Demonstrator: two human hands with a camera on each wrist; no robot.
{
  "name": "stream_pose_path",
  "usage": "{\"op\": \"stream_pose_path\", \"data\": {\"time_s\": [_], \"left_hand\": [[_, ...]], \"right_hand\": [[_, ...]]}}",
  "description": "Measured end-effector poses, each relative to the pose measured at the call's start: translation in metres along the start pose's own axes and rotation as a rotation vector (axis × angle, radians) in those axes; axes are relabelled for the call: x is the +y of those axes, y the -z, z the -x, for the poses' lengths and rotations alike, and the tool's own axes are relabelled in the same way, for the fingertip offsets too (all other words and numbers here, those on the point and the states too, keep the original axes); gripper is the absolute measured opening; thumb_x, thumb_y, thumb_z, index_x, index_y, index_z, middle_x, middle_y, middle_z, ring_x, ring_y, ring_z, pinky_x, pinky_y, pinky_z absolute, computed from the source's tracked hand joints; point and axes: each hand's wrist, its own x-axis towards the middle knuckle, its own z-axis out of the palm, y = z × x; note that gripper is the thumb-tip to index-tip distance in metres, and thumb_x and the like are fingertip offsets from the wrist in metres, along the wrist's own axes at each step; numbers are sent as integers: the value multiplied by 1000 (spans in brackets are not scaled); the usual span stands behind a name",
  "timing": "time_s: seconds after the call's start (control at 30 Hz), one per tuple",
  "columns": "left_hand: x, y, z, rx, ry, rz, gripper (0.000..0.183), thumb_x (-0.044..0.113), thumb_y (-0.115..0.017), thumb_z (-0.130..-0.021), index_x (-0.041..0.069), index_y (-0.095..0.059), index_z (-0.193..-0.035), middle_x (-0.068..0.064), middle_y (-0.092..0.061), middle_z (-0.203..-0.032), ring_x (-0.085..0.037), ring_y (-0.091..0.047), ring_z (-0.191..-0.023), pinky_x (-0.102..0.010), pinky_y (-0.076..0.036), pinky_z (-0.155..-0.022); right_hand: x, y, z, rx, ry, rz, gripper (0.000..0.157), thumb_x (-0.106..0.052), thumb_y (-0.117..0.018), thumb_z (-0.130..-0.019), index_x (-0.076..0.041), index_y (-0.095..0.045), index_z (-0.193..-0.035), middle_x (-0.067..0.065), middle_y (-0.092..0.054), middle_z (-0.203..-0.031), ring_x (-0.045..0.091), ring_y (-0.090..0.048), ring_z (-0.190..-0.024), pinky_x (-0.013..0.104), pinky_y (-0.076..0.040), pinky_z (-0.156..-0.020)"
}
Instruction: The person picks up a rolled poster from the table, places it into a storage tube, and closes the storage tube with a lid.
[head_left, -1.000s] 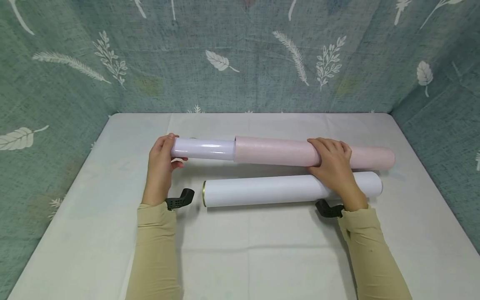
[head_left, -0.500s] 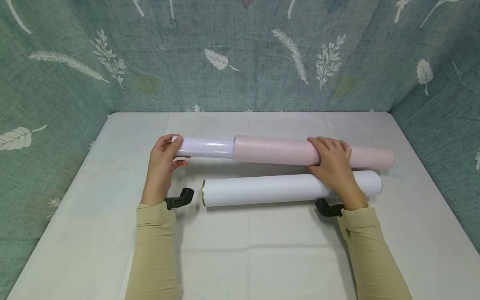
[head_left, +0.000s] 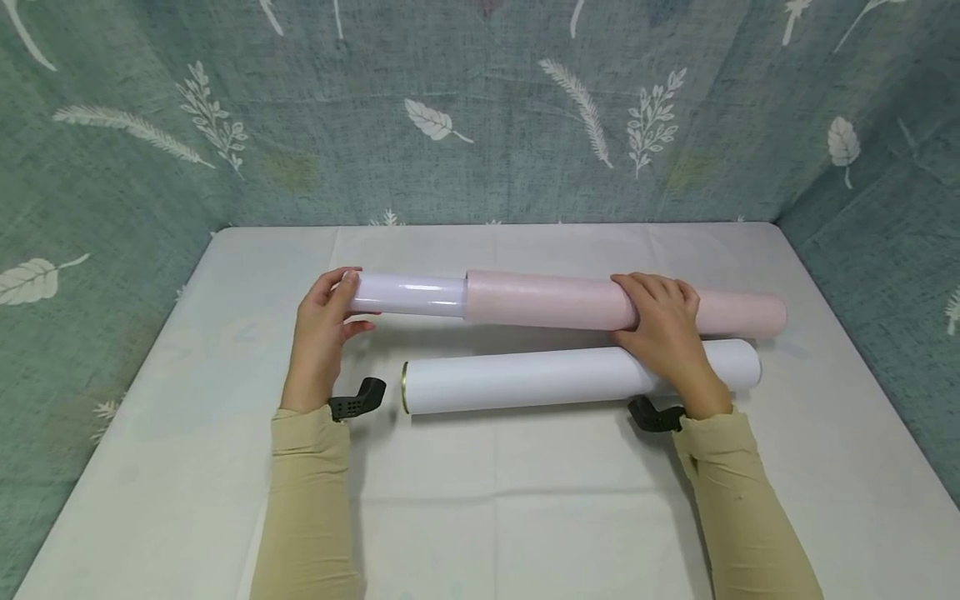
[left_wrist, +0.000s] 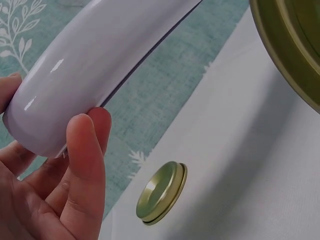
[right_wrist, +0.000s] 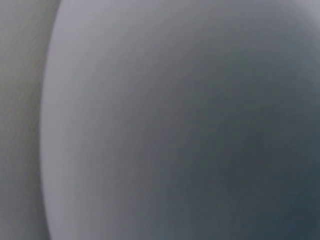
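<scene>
My left hand (head_left: pixel 321 329) pinches the left end of a glossy white rolled sheet (head_left: pixel 412 295), thumb on its near upper side. The left wrist view shows the fingers around the end of the roll (left_wrist: pixel 85 75), whose long edge is visible. The roll's other end is hidden inside a pink cardboard tube (head_left: pixel 547 300), lying above the other tube. My right hand (head_left: pixel 663 325) grips the pink tube around its middle from above. Nearer to me lies a white tube (head_left: pixel 510 379) with a gold rim at its left end, passing under my right wrist.
A round gold lid (left_wrist: pixel 161 193) lies on the white table (head_left: pixel 450 517), seen in the left wrist view. The white tube's gold rim (left_wrist: pixel 285 65) is close there. A blurred pale surface fills the right wrist view. Green leaf-patterned cloth (head_left: pixel 480 167) surrounds the table.
My left hand has shifted slightly right, and its thumb has moved onto the near side of the roll. Slightly less of the roll shows between hand and tube. My right hand keeps its grip.
</scene>
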Motion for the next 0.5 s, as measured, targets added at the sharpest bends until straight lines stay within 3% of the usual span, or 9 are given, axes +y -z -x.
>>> {"op": "stream_pose_path", "data": {"time_s": [0.33, 0.5], "left_hand": [[-5, 4, -4, -7, -8, -26, 48, 43, -58, -83, 10, -55, -118, -16, -49, -114, -27, -59, -84, -29, -50, -58], [-40, 22, -28, -9, -23, -9, 48, 47, -56, -83, 13, -56, -117, -16, -49, -116, -30, -57, -91, -33, -50, -60]], "right_hand": [[-2, 1, 0, 3, -3, -2, 66, -21, -78, -65, -14, -49, -124, 10, -48, -123, 30, -37, -114, 52, -12, -95], [-2, 0, 0, 1, 1, 0, 67, -21, -79, -65, -14, -49, -125, 10, -48, -123, 30, -37, -114, 52, -12, -95]]}}
